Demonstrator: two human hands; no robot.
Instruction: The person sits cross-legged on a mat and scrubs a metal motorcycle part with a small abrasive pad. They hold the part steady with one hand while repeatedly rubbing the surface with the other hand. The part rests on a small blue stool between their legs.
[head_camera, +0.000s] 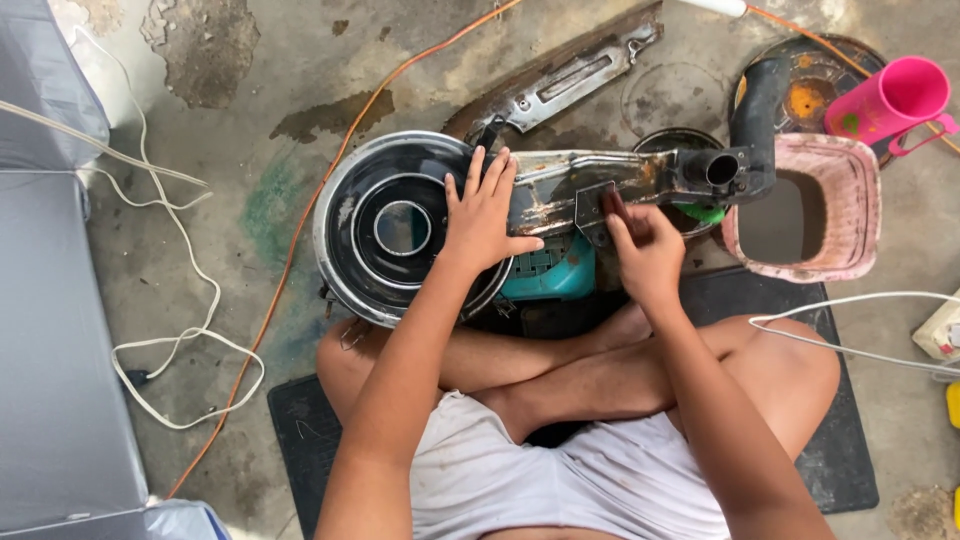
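Note:
I sit cross-legged on a black mat (830, 450) with a large black and silver metal machine part (390, 225) in front of me. It has a round drum end at the left and a rusty arm with a tube opening (715, 168) at the right. My left hand (482, 215) lies flat, fingers spread, on the right edge of the round end. My right hand (645, 250) pinches a small dark tool whose tip (612, 203) touches a bracket on the rusty arm. A teal object (555, 275) sits under the part.
A pink square basket (850, 205) and a pink mug (890, 100) stand at the right. A metal bracket (570, 75) lies behind the part. An orange cord (300, 225) and white cables (180, 340) run over the concrete floor. A grey surface (50, 330) fills the left.

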